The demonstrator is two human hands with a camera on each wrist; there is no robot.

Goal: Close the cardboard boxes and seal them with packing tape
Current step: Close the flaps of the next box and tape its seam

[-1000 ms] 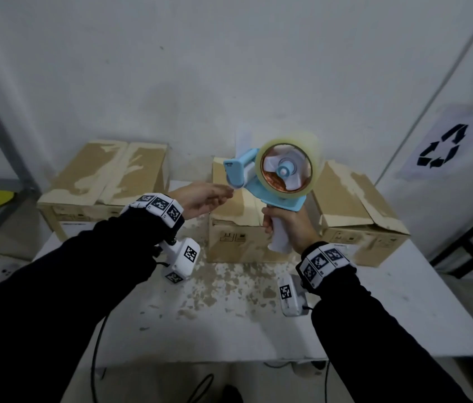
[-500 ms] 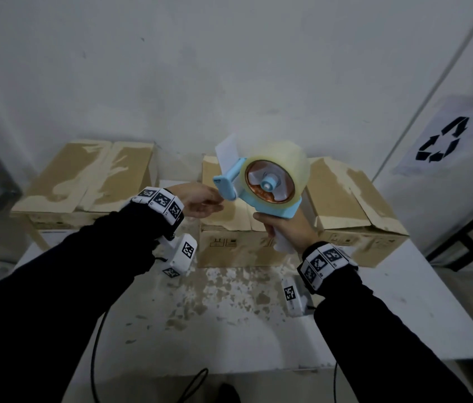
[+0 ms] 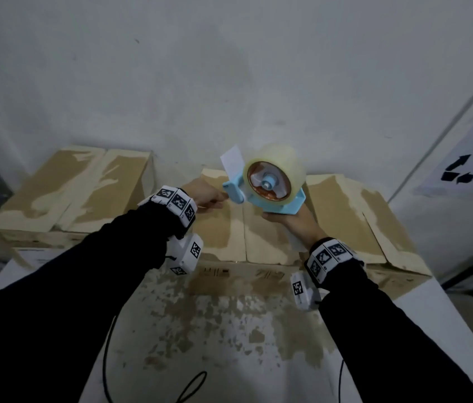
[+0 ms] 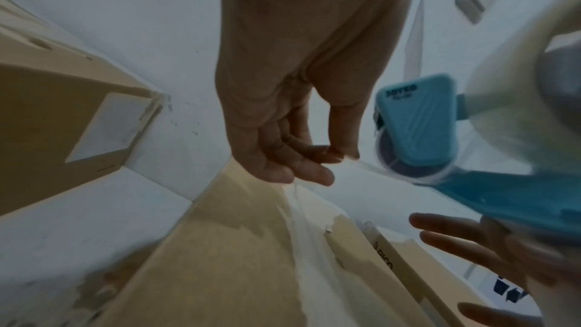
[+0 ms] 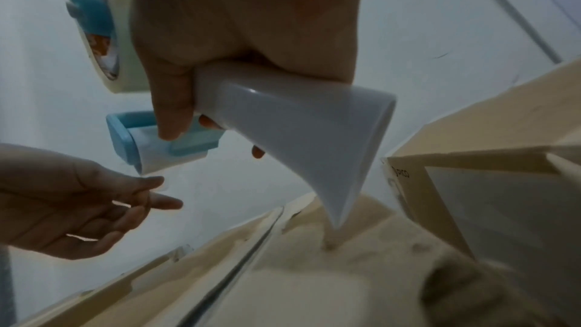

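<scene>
Fingers (image 5: pixel 176 108) of right hand (image 3: pixel 296 225) grip tape dispenser (image 3: pixel 270 184); left hand (image 4: pixel 292 118) pinches tape end (image 4: pixel 364 165)

**Three views, one shared spot**

Head: from above, facing forward and down over the bench (image 3: pixel 229 344) toward the wall. Left wrist: close, along the left hand (image 4: pixel 292 108). Right wrist: close, along the right hand (image 5: pixel 245 21). Shared by all: the dispenser (image 3: pixel 270 184) and middle box (image 3: pixel 229 228).
</scene>
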